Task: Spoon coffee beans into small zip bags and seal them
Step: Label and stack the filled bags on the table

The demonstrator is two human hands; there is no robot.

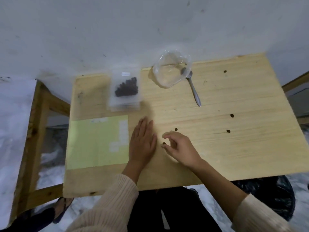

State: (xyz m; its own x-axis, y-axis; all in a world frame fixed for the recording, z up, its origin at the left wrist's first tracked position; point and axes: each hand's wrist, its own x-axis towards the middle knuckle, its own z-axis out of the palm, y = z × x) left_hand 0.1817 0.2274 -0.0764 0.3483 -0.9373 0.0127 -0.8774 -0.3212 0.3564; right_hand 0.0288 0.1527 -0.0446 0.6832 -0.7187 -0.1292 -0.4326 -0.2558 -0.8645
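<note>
Lying scattered, loose beans (232, 115) surround spoon (194, 88).

dim, soft overhead light; blurry frame, faint shadows, wide-angle bending at edges.

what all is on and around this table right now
table: one, pale wood, centre of view
zip bag with beans: one filled, clear, on top of a stack of bags, far left of table
clear plastic container: one, looks empty, far edge
spoon: one, metal, bowl at the container, handle toward the person
loose coffee beans: about six, dark, scattered on the right half and by the fingers
green sheet: one, pale green, near left, with white labels
left hand: flat on the table, empty
right hand: fingers curled at a bean, not pinching it
</note>
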